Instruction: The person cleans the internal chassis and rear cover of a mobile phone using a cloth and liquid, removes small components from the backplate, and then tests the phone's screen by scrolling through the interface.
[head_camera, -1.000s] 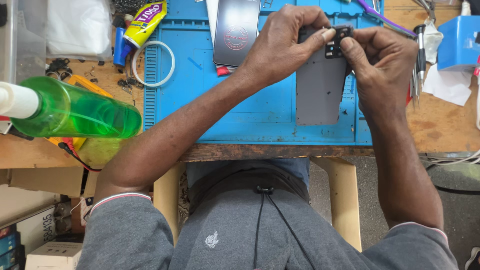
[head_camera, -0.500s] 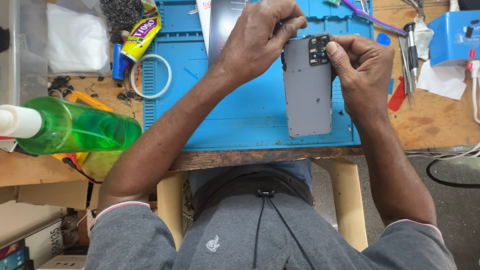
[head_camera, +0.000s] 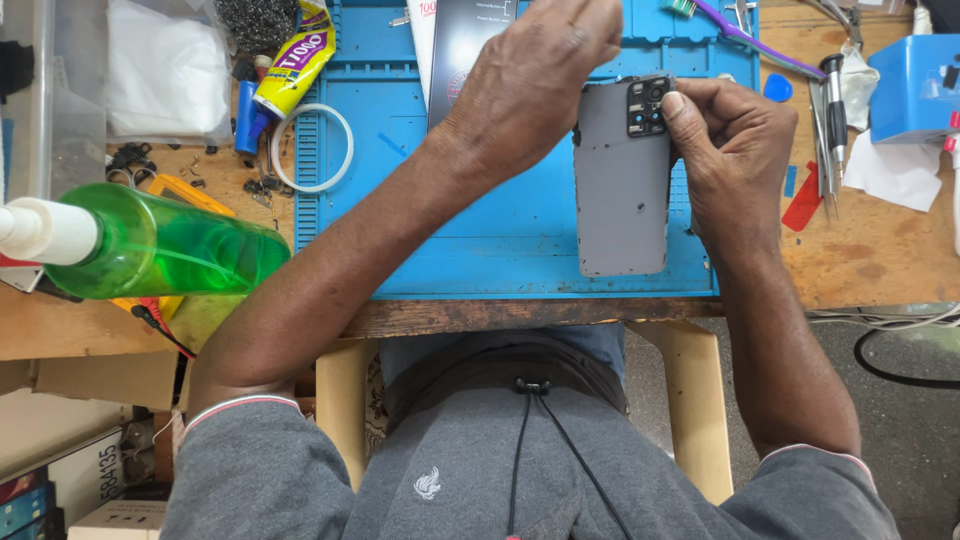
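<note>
We're looking straight down at a grey phone back (head_camera: 622, 185) lying flat on the blue work mat (head_camera: 500, 250), near the mat's front right corner, its black camera block (head_camera: 648, 105) at the far end. The left hand (head_camera: 535, 85) is curled over the phone's far left corner, fingers tucked under and out of sight, so we cannot tell exactly what it grips. The right hand (head_camera: 735, 150) is nearly closed, thumb pressing on the camera block's right edge.

The risks, as we judge them: that thumb could slip off the small block and smear or scratch a lens, and a hard push could skate the phone towards the mat's front edge.

Around the mat, a worn wooden bench (head_camera: 880, 250) carries plenty: a green spray bottle (head_camera: 150, 245) lies at the left front edge, a yellow glue tube (head_camera: 295, 65) and a white ring (head_camera: 312, 148) sit at the mat's far left corner, screwdrivers (head_camera: 830, 130) and a blue box (head_camera: 915, 90) at the right. A black cable (head_camera: 900, 350) trails below the bench.
</note>
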